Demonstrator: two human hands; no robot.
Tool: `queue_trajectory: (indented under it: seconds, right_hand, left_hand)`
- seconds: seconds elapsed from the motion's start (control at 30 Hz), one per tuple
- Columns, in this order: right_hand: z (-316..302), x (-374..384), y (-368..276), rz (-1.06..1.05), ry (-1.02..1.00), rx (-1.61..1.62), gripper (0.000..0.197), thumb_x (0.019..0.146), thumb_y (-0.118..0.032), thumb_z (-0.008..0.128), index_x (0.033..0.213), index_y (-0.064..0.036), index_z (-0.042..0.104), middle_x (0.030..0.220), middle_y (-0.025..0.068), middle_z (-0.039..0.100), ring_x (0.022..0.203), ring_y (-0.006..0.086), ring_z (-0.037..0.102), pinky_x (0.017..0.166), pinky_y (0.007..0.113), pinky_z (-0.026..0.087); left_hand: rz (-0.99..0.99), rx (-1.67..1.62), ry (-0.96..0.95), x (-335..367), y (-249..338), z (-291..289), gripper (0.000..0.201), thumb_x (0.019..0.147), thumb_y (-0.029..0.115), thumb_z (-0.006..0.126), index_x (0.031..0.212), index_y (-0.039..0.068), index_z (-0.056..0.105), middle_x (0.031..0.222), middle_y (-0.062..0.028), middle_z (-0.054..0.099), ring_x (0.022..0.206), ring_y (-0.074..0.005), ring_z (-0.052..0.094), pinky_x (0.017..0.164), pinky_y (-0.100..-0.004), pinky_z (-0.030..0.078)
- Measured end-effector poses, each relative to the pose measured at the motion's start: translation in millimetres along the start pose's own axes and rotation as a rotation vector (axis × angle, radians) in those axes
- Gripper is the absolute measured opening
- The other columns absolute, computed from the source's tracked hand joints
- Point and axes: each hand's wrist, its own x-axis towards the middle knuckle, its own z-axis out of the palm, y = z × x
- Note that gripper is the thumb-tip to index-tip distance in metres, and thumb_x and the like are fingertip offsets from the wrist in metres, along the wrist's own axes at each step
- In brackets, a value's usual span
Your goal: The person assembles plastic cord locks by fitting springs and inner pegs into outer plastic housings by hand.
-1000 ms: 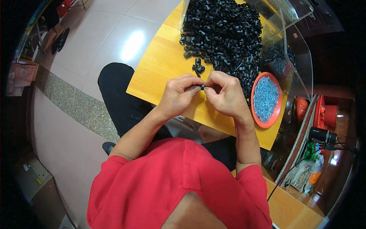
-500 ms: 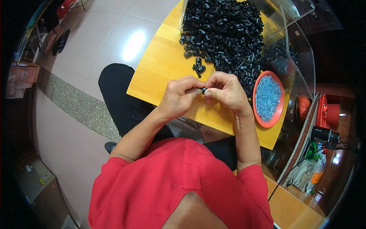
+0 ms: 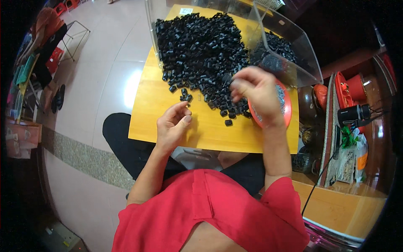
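My left hand is low over the yellow tabletop, thumb and fingers apart and nothing visible between them. Just beyond its fingertips lies a small group of black plastic pieces. My right hand hovers over the right edge of a large heap of small black plastic fittings, its curled fingers smeared by motion. Whether it holds a piece cannot be made out. Partly under that hand and wrist sits a red plate of small clear bluish pieces. One black fitting lies apart near the heap's front.
A clear plastic bin with more black pieces lies at the table's far right. Another clear panel borders the heap's left. Off to the right are a black camera-like device and red containers. A person is at far left.
My hands were together pinching a small dark piece; now they are apart. The left drew left beside the small group, the right went up to the heap's edge. The view has shifted too.
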Motion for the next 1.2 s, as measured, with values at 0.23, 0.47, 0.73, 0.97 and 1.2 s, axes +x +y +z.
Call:
queue_trajectory:
  seconds: [0.23,0.47,0.73,0.97,1.2]
  right_hand:
    - [-109,37,-25,-0.339,0.642,-0.643,0.036,0.076,-0.024,0.067,0.096,0.0048,0.059,0.074,0.0100,0.062,0.065,0.0162,0.059,0.061,0.027,0.047]
    - [-101,-28,26,-0.259,0.424,-0.929,0.023,0.073,-0.014,0.062,0.091,0.0002,0.061,0.080,0.0194,0.061,0.076,0.0340,0.059,0.068,0.038,0.047]
    - [-116,-66,61,-0.198,0.400,-1.215,0.017,0.070,-0.003,0.059,0.087,-0.0023,0.063,0.083,0.0180,0.057,0.082,0.0353,0.052,0.075,0.041,0.042]
    - [-120,-62,74,-0.191,0.406,-1.161,0.014,0.070,0.000,0.059,0.083,-0.0017,0.062,0.081,0.0168,0.056,0.081,0.0347,0.051,0.072,0.041,0.042]
    - [-124,-57,69,-0.254,0.283,-1.055,0.019,0.070,0.004,0.056,0.087,-0.0011,0.062,0.087,0.0170,0.055,0.086,0.0337,0.050,0.076,0.039,0.041]
  left_hand:
    - [-0.020,0.087,-0.045,6,-1,7,0.029,0.081,-0.001,0.057,0.109,-0.003,0.052,0.087,-0.0023,0.055,0.076,-0.0076,0.052,0.067,-0.0194,0.043]
    - [-0.008,0.180,-0.022,6,1,7,0.025,0.081,-0.001,0.057,0.106,-0.003,0.054,0.084,-0.0017,0.056,0.072,-0.0069,0.052,0.066,-0.0197,0.043]
    - [0.025,0.325,-0.050,5,-8,11,0.024,0.079,-0.001,0.057,0.104,-0.004,0.054,0.080,-0.0028,0.058,0.072,-0.0074,0.053,0.064,-0.0193,0.044]
    - [0.040,0.327,-0.024,3,-6,11,0.022,0.079,0.002,0.059,0.100,-0.004,0.056,0.080,-0.0029,0.059,0.071,-0.0077,0.054,0.065,-0.0207,0.045]
    - [0.028,0.355,-0.016,7,-4,12,0.023,0.078,0.004,0.059,0.100,-0.004,0.057,0.078,-0.0032,0.059,0.071,-0.0079,0.055,0.064,-0.0212,0.045]
